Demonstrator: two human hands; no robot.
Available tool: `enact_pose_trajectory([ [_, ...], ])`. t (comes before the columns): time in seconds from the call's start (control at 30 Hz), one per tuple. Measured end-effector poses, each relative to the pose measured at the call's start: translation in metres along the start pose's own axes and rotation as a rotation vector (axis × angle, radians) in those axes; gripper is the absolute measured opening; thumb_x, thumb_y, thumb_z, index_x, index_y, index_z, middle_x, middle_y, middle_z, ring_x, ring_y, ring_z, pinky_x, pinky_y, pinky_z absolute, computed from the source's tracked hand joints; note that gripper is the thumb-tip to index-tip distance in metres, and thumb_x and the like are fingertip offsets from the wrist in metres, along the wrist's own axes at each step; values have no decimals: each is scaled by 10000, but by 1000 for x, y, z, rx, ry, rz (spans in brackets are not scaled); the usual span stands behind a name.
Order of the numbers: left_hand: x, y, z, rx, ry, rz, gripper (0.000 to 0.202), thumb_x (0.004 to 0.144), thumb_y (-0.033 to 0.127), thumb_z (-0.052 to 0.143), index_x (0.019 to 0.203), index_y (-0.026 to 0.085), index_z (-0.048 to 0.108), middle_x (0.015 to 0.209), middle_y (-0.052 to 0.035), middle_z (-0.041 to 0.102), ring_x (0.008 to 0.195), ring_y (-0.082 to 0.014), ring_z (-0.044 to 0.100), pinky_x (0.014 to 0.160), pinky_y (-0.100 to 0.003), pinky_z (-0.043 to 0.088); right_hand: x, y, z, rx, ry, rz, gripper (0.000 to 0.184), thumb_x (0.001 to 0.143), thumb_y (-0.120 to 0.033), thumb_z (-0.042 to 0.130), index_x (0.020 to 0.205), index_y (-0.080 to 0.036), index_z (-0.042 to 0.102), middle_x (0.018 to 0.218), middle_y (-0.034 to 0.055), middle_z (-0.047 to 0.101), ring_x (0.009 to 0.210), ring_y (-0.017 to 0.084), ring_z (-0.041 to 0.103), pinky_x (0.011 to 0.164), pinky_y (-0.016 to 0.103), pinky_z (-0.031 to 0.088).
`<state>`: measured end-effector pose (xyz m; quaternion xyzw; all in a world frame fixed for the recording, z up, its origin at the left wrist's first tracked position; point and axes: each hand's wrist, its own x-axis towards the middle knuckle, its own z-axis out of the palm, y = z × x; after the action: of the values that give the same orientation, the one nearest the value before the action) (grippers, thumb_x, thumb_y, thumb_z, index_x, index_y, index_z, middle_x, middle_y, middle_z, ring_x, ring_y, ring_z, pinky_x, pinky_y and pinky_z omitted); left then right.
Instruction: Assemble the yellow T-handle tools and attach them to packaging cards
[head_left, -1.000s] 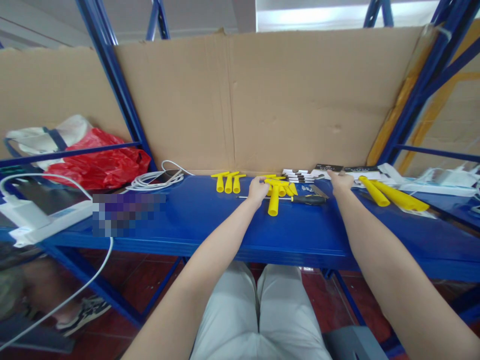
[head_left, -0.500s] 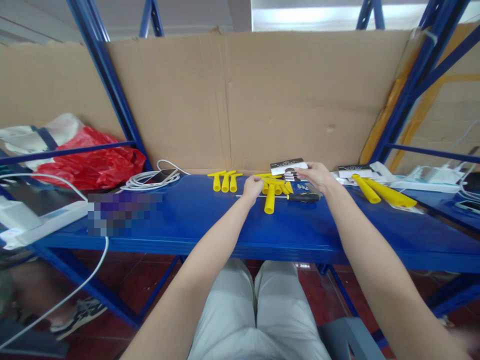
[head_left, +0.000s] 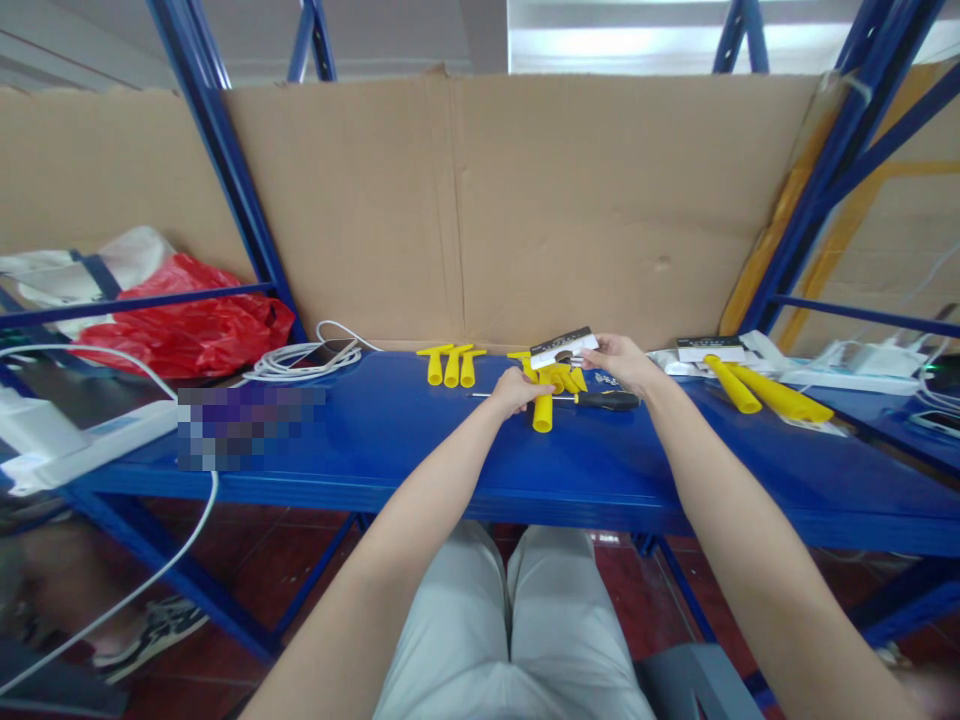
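Note:
My right hand [head_left: 621, 361] grips a small black-and-white card [head_left: 564, 347] and holds it above a pile of yellow T-shaped plastic handles [head_left: 559, 376] on the blue shelf [head_left: 420, 440]. My left hand [head_left: 513, 390] is closed on one yellow handle [head_left: 542, 411] at the front of that pile. A screwdriver [head_left: 600, 400] with a black and yellow grip lies on the shelf just under my right hand.
Three more yellow handles [head_left: 450, 363] lie in a row to the left. Two long yellow tubes [head_left: 757, 390] and more cards [head_left: 709, 348] sit to the right. A coiled white cable [head_left: 304, 360], a red bag [head_left: 187, 325] and a cardboard back wall [head_left: 480, 210] bound the shelf.
My right hand picked a card from the stack at the right and carried it left over the yellow pile. My left hand stayed at the pile and closed on a handle.

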<state>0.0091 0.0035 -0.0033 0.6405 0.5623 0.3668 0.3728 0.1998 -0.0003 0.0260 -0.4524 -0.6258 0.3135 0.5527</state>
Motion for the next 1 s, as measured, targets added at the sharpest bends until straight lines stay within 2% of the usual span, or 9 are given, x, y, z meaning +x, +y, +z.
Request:
enact_pose_trajectory([
  [0.1,0,-1,3,-74,-65,-7,263,617,237,833,757,142,631,352,63,427,316,-96,401,348,-192,265,1,1,0,-57,48,-9,184,706,-246,778,713,-148,622,593,0,604,538,94,539,579,221,471],
  [0.2,-2,1,5,-180,-161,-6,163,695,182,761,668,130,609,331,62,391,307,-82,366,343,-198,268,2,3,-2,-60,103,-9,224,724,-288,762,664,-153,594,536,-16,556,510,90,504,569,226,449],
  [0.3,-3,6,4,-357,-181,11,189,767,164,690,631,139,561,323,79,339,294,-58,306,333,-187,227,2,3,-3,-25,117,-46,268,698,-347,778,661,-160,590,527,-32,528,493,81,462,543,224,412],
  [0.37,-2,9,1,-498,-122,22,140,806,150,649,702,142,555,347,92,347,295,-43,291,337,-170,210,0,1,-4,10,89,-64,322,672,-409,787,643,-168,576,529,-37,513,495,77,442,529,223,389],
  [0.43,2,11,-4,-626,9,17,70,834,140,621,833,146,551,384,109,364,298,-37,307,346,-154,212,-3,-1,-6,46,39,-66,377,642,-469,794,626,-175,558,534,-40,499,502,74,427,525,225,378],
  [0.53,10,11,-15,-729,241,-30,178,868,148,580,1032,152,512,434,124,390,297,-45,338,350,-152,231,-8,-5,-8,105,-49,-38,411,603,-502,812,671,-173,574,550,-44,488,512,71,418,527,228,374],
  [0.63,17,7,-26,-797,395,-65,242,905,216,556,1121,145,474,468,127,390,302,-49,352,358,-158,279,-12,-8,-11,156,-140,27,436,551,-480,848,716,-163,599,562,-44,489,515,69,417,507,225,354],
  [0.77,22,4,-32,-834,502,-91,351,918,286,551,1217,166,410,510,126,411,310,-51,383,381,-160,338,-13,-8,-11,195,-251,108,430,515,-428,876,709,-149,613,578,-37,497,517,64,415,491,220,344],
  [1.0,21,4,-35,-844,568,-114,429,940,340,516,1297,194,329,567,105,451,361,-69,439,436,-185,401,-15,-11,-13,185,-297,126,383,569,-404,857,685,-143,603,549,-48,461,483,51,380,466,214,332],
])
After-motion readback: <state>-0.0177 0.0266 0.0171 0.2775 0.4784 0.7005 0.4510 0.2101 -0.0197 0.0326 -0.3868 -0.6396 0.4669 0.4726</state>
